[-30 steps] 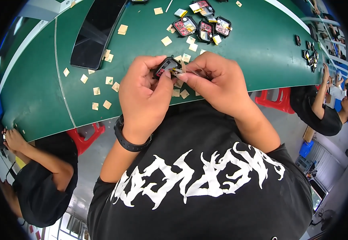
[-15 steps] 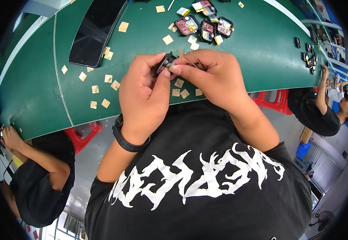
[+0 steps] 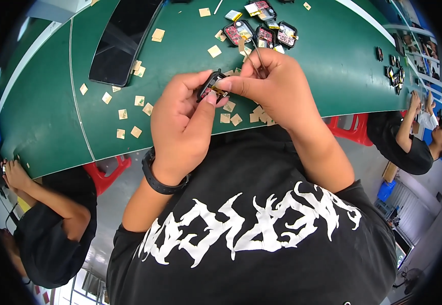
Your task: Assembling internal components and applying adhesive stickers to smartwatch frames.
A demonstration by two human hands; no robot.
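Note:
My left hand (image 3: 183,124) is closed around a small black watch-like case (image 3: 211,87). Its open side shows a red circuit board and a yellowish strip, partly hidden by my fingers. My right hand (image 3: 277,84) keeps a pair of thin metal tweezers (image 3: 254,60) in its curled fingers, tips pointing away from me. A small tan strip (image 3: 241,46) shows beside the tweezer tips; whether they grip it I cannot tell. My right thumb and a fingertip press at the right edge of the case.
Several similar open cases (image 3: 238,31) with silvery battery pouches lie beyond my hands on the green table (image 3: 180,30). Tan square stickers (image 3: 139,100) are scattered around. A black flat-screen device (image 3: 122,43) lies at left. Other people sit at both sides, near red stools (image 3: 350,129).
The tweezers have swung up and away from the case as my right hand turned and rose slightly. The case shows more of its inside. More stickers show beside my right wrist.

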